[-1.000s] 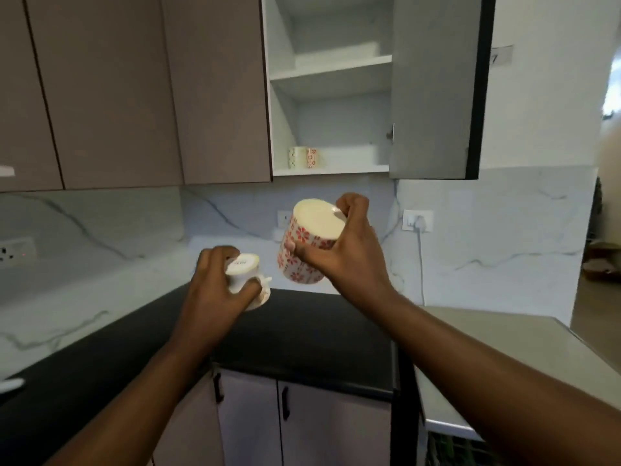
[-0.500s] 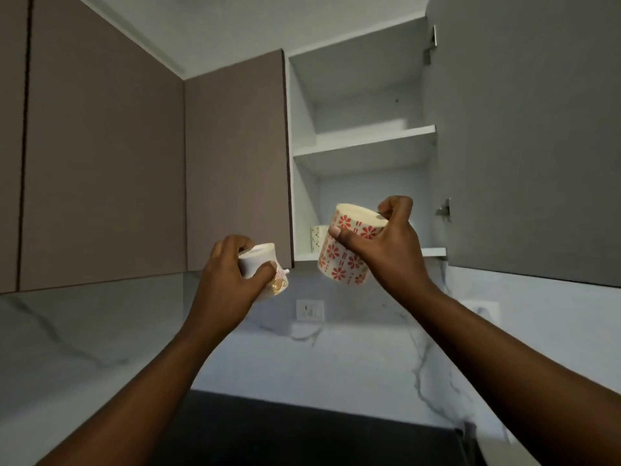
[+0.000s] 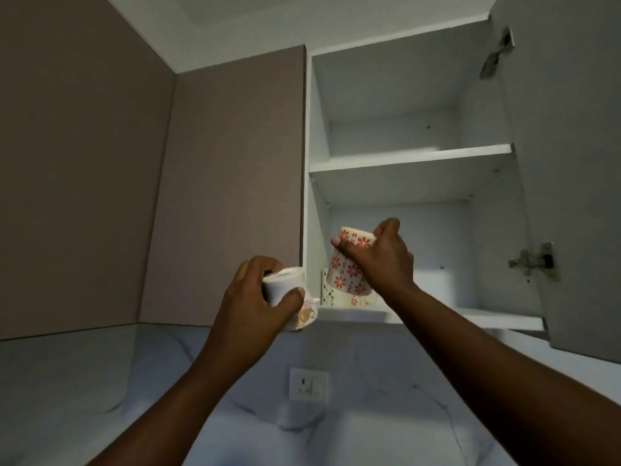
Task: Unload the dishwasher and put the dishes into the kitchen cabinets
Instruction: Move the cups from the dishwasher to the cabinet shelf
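Reaching up toward the open white wall cabinet (image 3: 396,163), the person carries one cup in each hand. The right hand (image 3: 379,260) wraps its fingers and thumb round a cream ceramic cup with a red flower pattern (image 3: 347,269), held upside down and tipped, its base uppermost and leaning left, its long axis slanting down toward the cabinet's lower shelf (image 3: 487,319). That cup is already level with the shelf opening and hangs just above the shelf's front left corner, directly in front of two or so patterned cups (image 3: 331,292) that stand at the left end of the shelf; how many there are I cannot tell, since the held cup covers part of them. The left hand (image 3: 258,297) grips a smaller white cup with a brownish printed motif (image 3: 292,297), lying nearly on its side, lower down and left of the opening, in front of the closed taupe cabinet door (image 3: 232,183). So the right hand is the nearer one, and the coming move likely turns on clearing the standing cups: the free shelf space lies to the right of them, toward the swung-open grey door (image 3: 571,163). No brand, label or legible writing shows on either cup or the cabinet; a white wall socket (image 3: 309,385) sits on the marble-look backsplash (image 3: 84,381) below.
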`<control>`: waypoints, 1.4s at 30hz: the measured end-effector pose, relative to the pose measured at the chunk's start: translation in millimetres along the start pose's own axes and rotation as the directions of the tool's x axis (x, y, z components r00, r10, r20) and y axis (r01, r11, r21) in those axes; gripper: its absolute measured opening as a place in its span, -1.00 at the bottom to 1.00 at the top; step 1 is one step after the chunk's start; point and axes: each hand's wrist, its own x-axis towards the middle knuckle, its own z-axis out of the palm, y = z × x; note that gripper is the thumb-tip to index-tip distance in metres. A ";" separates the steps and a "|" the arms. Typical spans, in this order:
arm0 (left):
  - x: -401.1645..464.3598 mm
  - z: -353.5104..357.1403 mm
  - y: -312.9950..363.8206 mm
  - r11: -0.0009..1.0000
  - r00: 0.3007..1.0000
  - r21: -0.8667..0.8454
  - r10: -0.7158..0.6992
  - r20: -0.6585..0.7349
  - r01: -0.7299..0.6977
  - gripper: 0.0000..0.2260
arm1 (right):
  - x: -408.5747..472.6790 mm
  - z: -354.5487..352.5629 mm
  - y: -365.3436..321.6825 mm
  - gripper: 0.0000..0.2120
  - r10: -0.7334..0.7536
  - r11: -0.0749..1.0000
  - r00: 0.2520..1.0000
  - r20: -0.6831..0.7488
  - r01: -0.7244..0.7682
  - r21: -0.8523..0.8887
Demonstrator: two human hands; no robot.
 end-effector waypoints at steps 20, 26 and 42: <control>72.1 65.9 -85.4 0.996 0.998 -0.073 0.048 0.031 -0.046 -0.69 | 49.6 143.0 80.7 -0.29 0.128 0.947 0.957 0.259 -0.040 -0.320; 81.8 91.1 -73.5 0.996 0.999 -0.085 0.024 0.039 -0.021 -0.70 | 69.8 115.5 93.1 -0.03 0.152 0.988 0.870 0.470 -0.152 -0.039; 156.6 303.5 -19.4 0.967 0.893 0.237 -0.190 0.408 0.097 -0.54 | 126.0 -8.4 222.0 -0.32 0.273 0.925 0.939 0.207 -0.197 -0.326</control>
